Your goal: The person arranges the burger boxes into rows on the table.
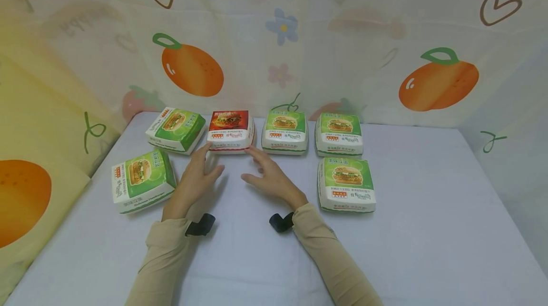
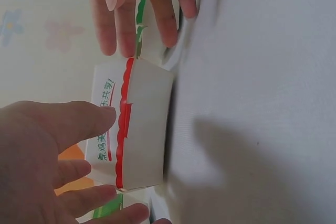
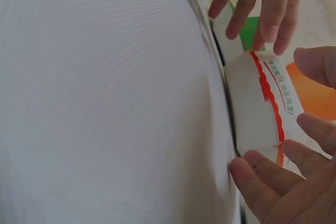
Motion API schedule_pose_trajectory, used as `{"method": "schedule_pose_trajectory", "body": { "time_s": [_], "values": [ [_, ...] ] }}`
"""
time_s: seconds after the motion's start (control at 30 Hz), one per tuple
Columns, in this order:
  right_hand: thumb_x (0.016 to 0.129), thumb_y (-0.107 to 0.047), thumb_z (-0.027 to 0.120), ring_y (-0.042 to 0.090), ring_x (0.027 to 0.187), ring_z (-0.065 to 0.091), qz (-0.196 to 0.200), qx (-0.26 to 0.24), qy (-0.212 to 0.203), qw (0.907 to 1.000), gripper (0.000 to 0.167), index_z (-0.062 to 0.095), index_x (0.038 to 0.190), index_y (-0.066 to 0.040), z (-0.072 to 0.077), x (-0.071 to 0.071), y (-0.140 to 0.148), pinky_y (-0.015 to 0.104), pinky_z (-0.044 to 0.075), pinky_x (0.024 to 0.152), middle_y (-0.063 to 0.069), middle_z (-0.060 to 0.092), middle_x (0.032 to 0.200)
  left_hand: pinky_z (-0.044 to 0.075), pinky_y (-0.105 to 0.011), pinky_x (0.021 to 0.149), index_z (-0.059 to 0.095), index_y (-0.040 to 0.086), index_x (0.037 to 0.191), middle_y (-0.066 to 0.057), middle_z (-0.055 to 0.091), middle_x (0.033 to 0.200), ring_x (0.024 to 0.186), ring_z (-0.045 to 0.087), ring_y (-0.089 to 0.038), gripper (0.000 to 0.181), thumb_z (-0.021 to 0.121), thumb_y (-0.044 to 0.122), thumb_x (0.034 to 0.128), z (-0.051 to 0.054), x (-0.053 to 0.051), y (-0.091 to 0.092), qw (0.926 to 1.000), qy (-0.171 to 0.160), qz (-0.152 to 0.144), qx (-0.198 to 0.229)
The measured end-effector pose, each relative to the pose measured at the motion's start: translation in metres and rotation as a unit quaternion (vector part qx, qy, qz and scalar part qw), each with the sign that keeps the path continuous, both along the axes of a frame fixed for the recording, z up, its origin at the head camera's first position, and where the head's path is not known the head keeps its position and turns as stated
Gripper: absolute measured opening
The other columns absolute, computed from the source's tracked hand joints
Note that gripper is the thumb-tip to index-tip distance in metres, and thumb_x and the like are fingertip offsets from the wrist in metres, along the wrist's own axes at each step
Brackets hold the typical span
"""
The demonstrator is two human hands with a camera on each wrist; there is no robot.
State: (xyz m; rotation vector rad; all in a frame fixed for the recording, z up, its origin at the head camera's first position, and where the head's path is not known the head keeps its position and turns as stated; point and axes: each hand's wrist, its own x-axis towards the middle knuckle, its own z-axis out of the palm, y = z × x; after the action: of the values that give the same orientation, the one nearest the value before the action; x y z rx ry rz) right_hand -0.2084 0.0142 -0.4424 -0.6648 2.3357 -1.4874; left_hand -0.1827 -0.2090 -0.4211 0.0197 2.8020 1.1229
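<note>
A red-and-white burger box (image 1: pixel 231 131) sits in the back row on the table, its red-trimmed front facing me. At its left front corner is my left hand (image 1: pixel 194 180), fingers extended and spread. My right hand (image 1: pixel 274 177) reaches to the right front corner, fingers also loosely straight. Both wrist views show the box (image 2: pixel 147 124) between the two hands, with fingertips beside its ends; whether they touch it I cannot tell. In the right wrist view the right hand's fingers (image 3: pixel 273 174) are spread near the box's side.
Green-and-white burger boxes stand around it: two at left (image 1: pixel 176 130), the nearer one (image 1: pixel 143 180) turned askew. To the right are one beside it (image 1: pixel 285 132), another further right (image 1: pixel 339 133), and one in front of that (image 1: pixel 347 184). A fruit-print curtain (image 1: pixel 308 58) hangs behind the white table (image 1: pixel 428 230).
</note>
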Motion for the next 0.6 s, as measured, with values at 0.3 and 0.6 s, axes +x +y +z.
{"method": "schedule_pose_trajectory", "body": {
  "time_s": [0.3, 0.6],
  "values": [
    [0.095, -0.02, 0.066, 0.034, 0.145, 0.037, 0.006, -0.003, -0.007, 1.0, 0.069, 0.032, 0.155, -0.014, -0.0021, -0.0006, 0.0008, 0.045, 0.04, 0.115, 0.001, 0.018, 0.167, 0.017, -0.063, 0.12, 0.01, 0.01, 0.159, -0.021, 0.013, 0.165, 0.153, 0.012, -0.041, 0.08, 0.06, 0.026, 0.0985, -0.0015, -0.0009, 0.0006, 0.9999, -0.009, -0.002, 0.006],
    [0.096, -0.02, 0.066, 0.034, 0.146, 0.037, 0.008, -0.004, -0.003, 1.0, 0.068, 0.033, 0.154, -0.014, -0.0033, -0.0013, 0.0, 0.045, 0.039, 0.115, 0.002, 0.018, 0.167, 0.016, -0.062, 0.121, 0.011, 0.006, 0.158, -0.024, 0.013, 0.164, 0.152, 0.012, -0.043, 0.08, 0.06, 0.025, 0.0981, -0.0034, -0.0022, 0.0006, 0.9999, 0.003, -0.01, 0.0]
  ]
}}
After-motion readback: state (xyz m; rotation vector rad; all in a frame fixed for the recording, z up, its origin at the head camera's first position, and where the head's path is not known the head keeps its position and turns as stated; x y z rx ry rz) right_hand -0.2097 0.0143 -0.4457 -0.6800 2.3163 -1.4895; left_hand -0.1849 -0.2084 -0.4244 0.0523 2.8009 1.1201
